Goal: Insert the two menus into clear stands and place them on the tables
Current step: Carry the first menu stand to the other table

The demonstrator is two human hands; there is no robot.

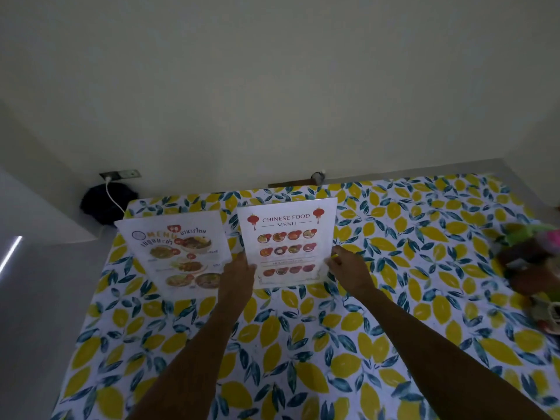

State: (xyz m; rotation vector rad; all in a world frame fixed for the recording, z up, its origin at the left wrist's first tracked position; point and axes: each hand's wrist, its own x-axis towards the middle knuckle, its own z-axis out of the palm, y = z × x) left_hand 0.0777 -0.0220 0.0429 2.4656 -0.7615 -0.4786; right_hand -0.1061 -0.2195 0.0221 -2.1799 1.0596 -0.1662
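Observation:
Two menus stand upright in clear stands near the far edge of the table with the lemon-print cloth [288, 344]. The Chinese food menu [288, 242] is in the middle. My left hand [238, 275] grips its lower left edge and my right hand [348, 268] grips its lower right edge. The Thai food menu [178, 253] stands just to its left, tilted back, with no hand on it. The clear stands themselves are hard to make out around the sheets.
A pile of colourful items [533, 262] lies at the table's right edge. A dark bag [106, 201] with a white cable plugged into a wall socket [119, 174] sits behind the table's far left corner. The wall rises right behind the table.

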